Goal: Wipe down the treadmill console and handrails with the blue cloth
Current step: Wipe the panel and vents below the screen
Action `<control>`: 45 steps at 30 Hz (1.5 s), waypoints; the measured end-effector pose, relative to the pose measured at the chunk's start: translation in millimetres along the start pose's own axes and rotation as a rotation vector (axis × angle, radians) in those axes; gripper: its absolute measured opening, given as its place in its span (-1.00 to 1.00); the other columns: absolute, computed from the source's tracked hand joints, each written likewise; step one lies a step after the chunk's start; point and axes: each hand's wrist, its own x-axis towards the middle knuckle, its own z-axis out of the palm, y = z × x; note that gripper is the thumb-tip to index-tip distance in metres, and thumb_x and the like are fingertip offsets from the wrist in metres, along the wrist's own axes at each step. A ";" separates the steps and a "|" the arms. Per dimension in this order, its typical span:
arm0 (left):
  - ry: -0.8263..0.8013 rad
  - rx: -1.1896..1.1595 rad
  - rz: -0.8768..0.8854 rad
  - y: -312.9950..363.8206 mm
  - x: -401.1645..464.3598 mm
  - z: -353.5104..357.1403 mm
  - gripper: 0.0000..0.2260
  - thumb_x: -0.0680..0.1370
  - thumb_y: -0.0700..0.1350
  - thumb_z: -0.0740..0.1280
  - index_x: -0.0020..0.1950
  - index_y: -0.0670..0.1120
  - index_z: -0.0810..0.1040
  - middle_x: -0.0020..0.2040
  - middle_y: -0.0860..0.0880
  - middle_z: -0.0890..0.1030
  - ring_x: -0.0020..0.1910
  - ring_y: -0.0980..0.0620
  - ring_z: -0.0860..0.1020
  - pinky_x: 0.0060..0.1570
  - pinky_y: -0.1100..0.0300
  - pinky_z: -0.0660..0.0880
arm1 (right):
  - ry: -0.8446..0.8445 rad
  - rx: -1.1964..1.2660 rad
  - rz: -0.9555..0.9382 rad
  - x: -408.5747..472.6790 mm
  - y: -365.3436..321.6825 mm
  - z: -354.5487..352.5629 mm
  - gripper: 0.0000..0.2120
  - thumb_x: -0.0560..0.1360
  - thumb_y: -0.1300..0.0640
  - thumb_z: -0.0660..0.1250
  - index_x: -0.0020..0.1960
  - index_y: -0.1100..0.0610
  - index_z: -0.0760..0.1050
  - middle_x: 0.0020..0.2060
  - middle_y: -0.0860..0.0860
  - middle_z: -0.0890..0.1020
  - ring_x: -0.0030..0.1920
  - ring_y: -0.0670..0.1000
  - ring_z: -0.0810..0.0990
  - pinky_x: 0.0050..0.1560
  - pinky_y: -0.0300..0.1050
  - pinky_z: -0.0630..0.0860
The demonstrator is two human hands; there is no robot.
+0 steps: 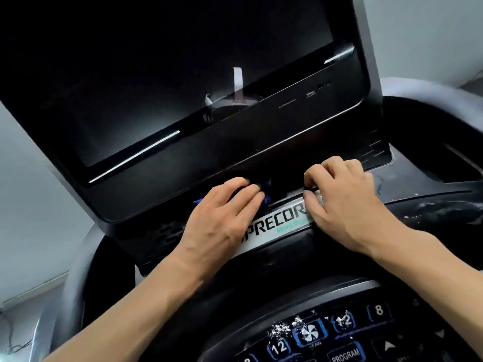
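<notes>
- While both hands sit at the centre of my view, I read this as the console step, in the slot under the screen [167, 82].
- My left hand [222, 212] lies palm down with its fingers bent over the cloth [265, 198]; only a bit of blue shows, at 1 o'clock from the knuckles and a sliver at 10 o'clock. I take it as pressing and holding the cloth against the ledge.
- The cloth is tucked between the screen housing and the nameplate [277, 226], mostly hidden under the fingers.
- My right hand [342, 202], at 3 o'clock from the left, has its fingers curled down onto the nameplate's upper edge. Whether it pinches anything I cannot tell; no cloth shows there.
- The keypad [324, 335] at 6 o'clock carries white specks around the fan button, so I judge it not yet wiped.
- The handrail [428, 92] curves off toward 2 o'clock, well apart from both hands.
- Next, I judge: drag the cloth along the slot toward 3 o'clock, right hand moving clear, with firm downward pressure so the cloth does not bunch.
</notes>
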 end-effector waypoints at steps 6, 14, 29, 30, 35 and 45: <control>-0.118 0.196 0.112 -10.7 -13.0 -13.4 -0.60 0.65 -0.28 0.06 0.46 -0.28 0.44 0.42 -0.13 0.51 0.36 -0.23 0.48 0.24 -0.01 0.46 | 0.039 -0.097 -0.047 -1.1 3.8 3.9 -0.73 0.53 -0.10 0.11 0.06 0.02 0.47 -0.01 0.01 0.48 0.00 0.17 0.45 -0.11 0.02 0.37; -0.154 0.237 0.130 -1.3 13.2 -16.0 -0.52 0.62 -0.31 -0.04 0.53 -0.28 0.33 0.49 -0.16 0.43 0.44 -0.23 0.39 0.29 0.04 0.39 | 0.008 -0.112 -0.044 -1.1 2.3 4.4 -0.76 0.56 -0.09 0.14 0.12 0.00 0.42 0.04 0.01 0.46 0.04 0.15 0.41 -0.01 0.11 0.43; -0.194 0.248 0.195 -10.9 8.2 -19.5 -0.49 0.58 -0.30 -0.01 0.54 -0.26 0.31 0.52 -0.14 0.40 0.43 -0.23 0.36 0.30 0.00 0.44 | 0.002 -0.087 -0.013 -2.9 -1.6 0.9 -0.71 0.53 -0.12 0.04 0.08 -0.01 0.42 0.01 -0.01 0.46 0.01 0.12 0.39 -0.01 0.08 0.40; -0.208 0.245 0.196 -12.7 3.7 -20.4 -0.49 0.58 -0.31 -0.01 0.54 -0.26 0.31 0.52 -0.15 0.40 0.43 -0.23 0.37 0.30 0.00 0.44 | 0.000 -0.081 -0.010 -3.2 -1.6 0.4 -0.71 0.53 -0.12 0.04 0.07 -0.01 0.42 0.01 -0.01 0.46 0.01 0.12 0.39 -0.01 0.07 0.39; -0.223 0.291 0.211 -22.4 -15.5 -28.0 -0.51 0.62 -0.29 -0.04 0.55 -0.30 0.27 0.53 -0.18 0.37 0.44 -0.25 0.37 0.36 0.01 0.38 | -0.044 -0.060 0.009 -3.5 -3.6 -4.7 -0.67 0.52 -0.14 0.00 0.06 -0.01 0.43 0.00 0.00 0.45 0.02 0.12 0.40 0.00 0.09 0.40; -0.174 0.273 0.179 0.5 17.2 -15.9 -0.49 0.65 -0.30 -0.19 0.52 -0.33 0.31 0.50 -0.25 0.40 0.41 -0.24 0.39 0.28 0.01 0.46 | -0.016 0.039 0.010 -7.9 0.4 -8.0 -0.74 0.55 -0.11 0.17 0.05 0.03 0.49 -0.02 -0.02 0.47 0.01 0.10 0.42 0.05 0.06 0.43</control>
